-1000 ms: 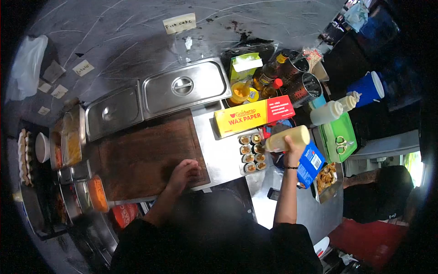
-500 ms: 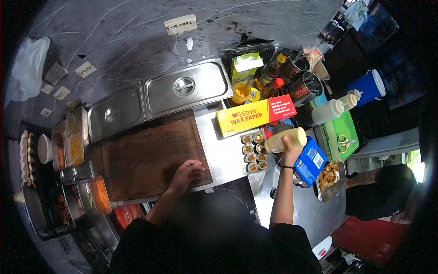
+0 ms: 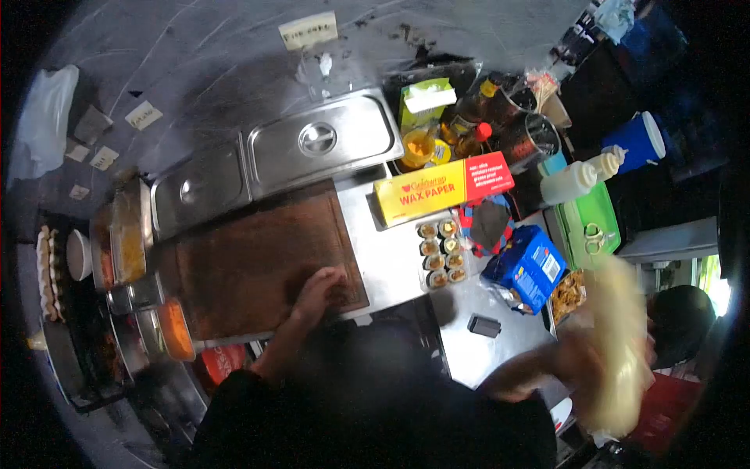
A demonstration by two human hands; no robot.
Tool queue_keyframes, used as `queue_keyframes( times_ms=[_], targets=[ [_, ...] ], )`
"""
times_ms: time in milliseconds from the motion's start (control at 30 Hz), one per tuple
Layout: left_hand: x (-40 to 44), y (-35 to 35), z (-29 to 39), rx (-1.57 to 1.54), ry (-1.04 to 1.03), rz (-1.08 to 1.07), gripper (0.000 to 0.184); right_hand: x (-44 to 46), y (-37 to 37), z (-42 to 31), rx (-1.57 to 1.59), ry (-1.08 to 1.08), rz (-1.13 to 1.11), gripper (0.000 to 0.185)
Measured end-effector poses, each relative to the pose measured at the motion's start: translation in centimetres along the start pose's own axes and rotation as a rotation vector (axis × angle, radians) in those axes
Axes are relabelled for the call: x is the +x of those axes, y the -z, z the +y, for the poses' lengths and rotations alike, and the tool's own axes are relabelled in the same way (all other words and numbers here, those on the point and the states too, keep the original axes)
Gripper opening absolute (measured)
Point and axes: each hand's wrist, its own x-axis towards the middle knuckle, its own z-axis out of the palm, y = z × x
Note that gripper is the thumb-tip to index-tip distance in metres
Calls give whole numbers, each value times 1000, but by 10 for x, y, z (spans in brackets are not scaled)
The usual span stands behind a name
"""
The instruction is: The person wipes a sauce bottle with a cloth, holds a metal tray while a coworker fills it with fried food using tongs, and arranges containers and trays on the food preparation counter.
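Bottle [image 3: 619, 344] blurs, grasped in my right hand [image 3: 580, 356], well apart from the rolls [image 3: 432, 263]; over the board [image 3: 250, 262], my left hand [image 3: 319, 293] curls, clenched or not I cannot tell.

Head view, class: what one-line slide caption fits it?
Right hand grips a pale bottle, left hand over the cutting board, eight rolls between them.

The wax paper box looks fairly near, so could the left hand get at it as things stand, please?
Probably yes: the left hand seems empty, and only part of the cutting board and bare metal counter show between it and the wax paper box.
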Motion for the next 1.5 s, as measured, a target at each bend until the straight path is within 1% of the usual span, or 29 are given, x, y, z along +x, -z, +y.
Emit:
queue_keyframes(
  times_ms=[33, 67, 100, 133, 167, 200, 233, 267, 300, 333, 400, 433, 467, 533, 567, 600, 667, 700, 833, 1000, 1133, 1233, 1300, 1333, 1400, 1467, 1500],
  targets=[
    [10, -2, 8, -2, -76, -78, 16, -27, -5, 49, -228, -64, 5, 54],
    [14, -3, 11, -1, -96, -74, 16, -56, -7, 88, -389, -147, -9, 56],
    [4, -1, 4, 31, -61, -76, 17, -74, -4, 112, -492, -203, -21, 57],
    [6, -3, 7, 49, -69, -84, 17, -68, -5, 121, -499, -170, -15, 58],
    [9, -3, 6, 100, -100, -54, 18, -62, -4, 120, -416, -113, 2, 60],
    [8, -4, 2, 89, -92, -47, 18, -46, -32, 78, 58, -271, 68, 55],
    [0, -1, -8, 16, -60, -6, 18, -33, -42, 72, -60, -347, 67, 50],
    [8, 0, -2, -45, -78, 20, 18, -20, -53, 66, -177, -424, 58, 46],
    [12, 2, 0, 24, -100, -58, 18, -10, -55, 87, -281, -450, 0, 45],
    [10, 0, 0, 21, -92, -63, 18, -15, -46, 111, -405, -500, -63, 44],
    [7, -10, 6, 15, -31, -8, 18, -25, -50, 142, -231, -367, 50, 45],
    [8, -9, 4, 0, -36, -5, 18, -25, -46, 149, -341, -356, 13, 47],
    [7, -4, 2, 15, -48, 0, 18, -26, -43, 157, -337, -357, -1, 47],
    [2, 7, -2, 33, -56, 14, 18, -33, -44, 163, -341, -391, 56, 51],
    [0, 11, -3, 10, -60, 33, 18, -32, -43, 166, -275, -418, 80, 56],
    [-2, 15, -5, -15, -66, 51, 18, -30, -49, 161, -274, -419, 73, 56],
    [-3, 24, -11, -34, -67, 79, 18, -27, -60, 148, -86, -454, 191, 58],
    [-4, 26, -12, -48, -64, 104, 18, -27, -63, 141, -9, -460, 169, 57],
    [-8, 28, -10, -56, -45, 111, 18, -26, -65, 136, -21, -487, 170, 56],
    [-8, 23, -1, 4, -59, 66, 20, -26, -61, 149, -142, -436, 133, 56],
    [-6, 22, 1, 32, -62, 59, 21, -26, -61, 154, -86, -421, 187, 52],
    [-7, 22, 0, 33, -59, 50, 21, -26, -55, 153, -144, -373, 158, 50],
    [-6, 24, -1, 32, -62, 44, 21, -24, -46, 144, -64, -468, 121, 48],
    [-5, 24, -1, 35, -60, 41, 21, -25, -41, 144, -64, -467, 125, 48],
    [-3, 22, -1, 38, -46, 55, 21, -27, -30, 141, -228, -496, 16, 48],
    [-2, 19, 0, 44, -47, 42, 21, -36, -29, 142, -258, -451, -10, 47],
    [-2, 19, 0, 49, -47, 39, 21, -39, -29, 143, -234, -438, 19, 47]
  ],
)
